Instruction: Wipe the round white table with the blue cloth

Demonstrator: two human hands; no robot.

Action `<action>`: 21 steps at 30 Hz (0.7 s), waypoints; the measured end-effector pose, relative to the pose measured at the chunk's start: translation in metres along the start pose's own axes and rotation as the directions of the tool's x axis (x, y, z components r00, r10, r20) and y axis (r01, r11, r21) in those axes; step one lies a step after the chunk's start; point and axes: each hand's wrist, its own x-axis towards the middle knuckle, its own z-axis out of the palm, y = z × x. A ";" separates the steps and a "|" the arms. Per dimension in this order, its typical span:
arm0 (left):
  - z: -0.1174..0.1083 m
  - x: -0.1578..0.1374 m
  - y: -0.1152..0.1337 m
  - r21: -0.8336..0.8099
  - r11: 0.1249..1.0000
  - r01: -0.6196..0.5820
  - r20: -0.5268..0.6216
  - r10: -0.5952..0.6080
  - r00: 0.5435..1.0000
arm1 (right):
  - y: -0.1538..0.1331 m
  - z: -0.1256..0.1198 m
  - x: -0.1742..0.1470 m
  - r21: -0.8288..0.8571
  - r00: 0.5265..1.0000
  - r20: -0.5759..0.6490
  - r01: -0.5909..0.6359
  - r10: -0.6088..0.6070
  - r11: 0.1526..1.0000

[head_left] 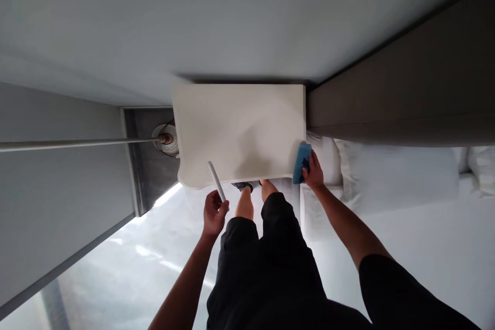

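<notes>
My left hand (215, 212) is closed around the lower end of a slim white stick-shaped object (216, 178). The object tilts up and to the left, its far end overlapping the front edge of a cream-coloured table (216, 129). At the front right corner of that tabletop, my right hand (314, 170) grips a folded blue cloth (301, 162). The cloth covers a bit of the table's right edge, and my thumb and fingers press on its right side. A soft shadow falls across the tabletop in front of me.
Left of the table stands a floor lamp, its pale pole (81, 143) rising from a round base (170, 139). A bed with white bedding (402, 180) lies to the right, beside a dark headboard (406, 67). A wall (240, 20) runs behind the table.
</notes>
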 end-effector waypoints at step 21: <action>-0.035 -0.041 -0.041 -0.063 0.997 0.040 -0.159 -0.049 0.986 | -0.379 -0.076 0.233 0.100 0.962 -0.175 0.228 -0.208 0.969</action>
